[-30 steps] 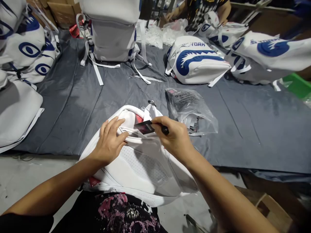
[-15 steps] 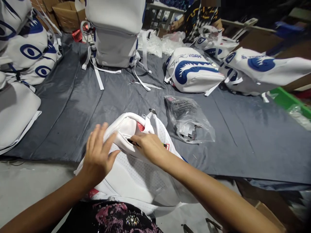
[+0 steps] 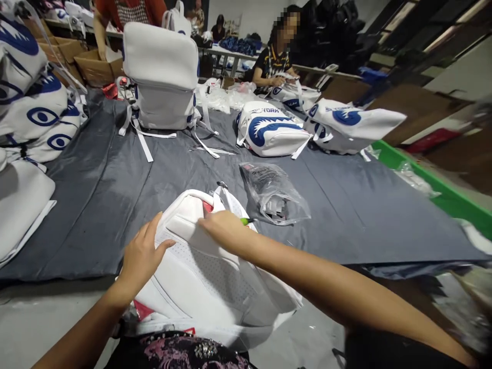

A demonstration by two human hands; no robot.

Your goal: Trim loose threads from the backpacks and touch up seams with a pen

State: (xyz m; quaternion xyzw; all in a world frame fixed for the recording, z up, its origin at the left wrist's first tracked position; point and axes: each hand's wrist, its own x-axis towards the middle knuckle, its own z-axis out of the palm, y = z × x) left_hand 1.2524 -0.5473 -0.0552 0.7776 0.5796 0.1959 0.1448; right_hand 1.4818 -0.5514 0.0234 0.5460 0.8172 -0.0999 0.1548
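A white backpack [image 3: 215, 302] with a dotted mesh back panel lies at the table's front edge, against my body. My left hand [image 3: 144, 251] rests on its left edge, thumb apart from the fingers. My right hand [image 3: 226, 230] is closed at the upper part of the bag, by the red lining. A green-tipped tool [image 3: 245, 221] sticks out on the right side of that hand; the rest of it is hidden. Beyond the bag lies a clear plastic bag [image 3: 274, 197] with dark and white items inside.
White backpacks with blue prints are piled at the left [image 3: 46, 115]. A stack of white bags [image 3: 163, 77] and a shark-print backpack [image 3: 269, 130] stand farther back. A green bin [image 3: 442, 189] is at the right. A person [image 3: 274, 66] handles a bag across the table.
The view has tilted up and shows more of the room. My left hand has come down onto the bag's edge. The dark slit by my right hand is no longer visible, and the green tip now shows.
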